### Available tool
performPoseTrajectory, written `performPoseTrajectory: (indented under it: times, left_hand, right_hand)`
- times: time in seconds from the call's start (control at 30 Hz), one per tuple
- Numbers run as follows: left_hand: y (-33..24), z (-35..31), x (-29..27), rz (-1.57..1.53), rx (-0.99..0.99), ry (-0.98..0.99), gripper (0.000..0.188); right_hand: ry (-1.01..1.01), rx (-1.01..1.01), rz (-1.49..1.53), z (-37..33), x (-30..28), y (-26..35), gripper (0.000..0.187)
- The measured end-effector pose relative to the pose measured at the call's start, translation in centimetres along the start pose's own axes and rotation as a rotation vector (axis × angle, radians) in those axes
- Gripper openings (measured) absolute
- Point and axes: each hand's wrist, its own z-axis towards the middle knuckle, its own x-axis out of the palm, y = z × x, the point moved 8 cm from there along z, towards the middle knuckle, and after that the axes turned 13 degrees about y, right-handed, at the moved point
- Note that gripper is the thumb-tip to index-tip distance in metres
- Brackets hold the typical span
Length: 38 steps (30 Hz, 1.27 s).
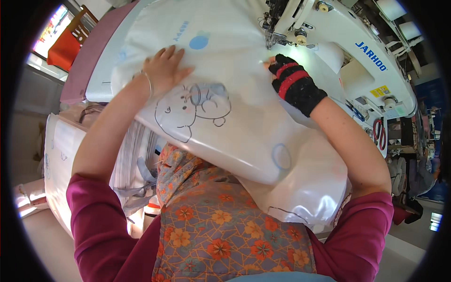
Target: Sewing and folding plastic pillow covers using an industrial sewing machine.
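Note:
A large white plastic sheet (235, 131), glossy and printed with cartoon animals and blue shapes, lies over the sewing table and hangs down onto my lap. My left hand (164, 70) rests flat on it with the fingers spread. At the sheet's right edge is my right hand (293, 80), in a black and red fingerless glove. Its fingertips are pressed together by the edge, just in front of the needle area; the exact grip is partly hidden. The white sewing machine (347, 51) stands at the upper right, its lamp lighting the spot beyond my right fingers.
Red-handled scissors (379, 134) lie on the table's right side, near a blue-handled tool (357, 112). White thread cones (392, 9) stand at the top right. More printed sheeting (63, 160) is stacked at my left. A chair with a red cloth (69, 50) is at the far left.

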Motion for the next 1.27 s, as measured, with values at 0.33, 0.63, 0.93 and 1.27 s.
performPoseTrajectory:
  times: [0.33,0.63,0.93,1.27]
  left_hand:
    - [2.0,3.3,0.2,-0.037,-0.017,-0.123,0.073]
    - [2.7,1.9,-0.4,-0.266,0.27,-0.289,0.063]
    - [2.8,-3.9,0.7,-0.152,-0.05,-0.298,0.057]
    - [-15.6,-2.7,-1.0,-0.097,0.32,-0.25,0.064]
  right_hand:
    - [-0.235,-0.081,-0.008,0.0,-0.6,-0.2,0.036]
    - [0.244,-0.179,0.26,-5.7,-3.3,0.5,0.035]
    - [0.414,0.701,0.843,-21.2,1.1,-5.4,0.033]
    - [-0.11,0.604,0.748,-19.6,1.1,-5.2,0.035]
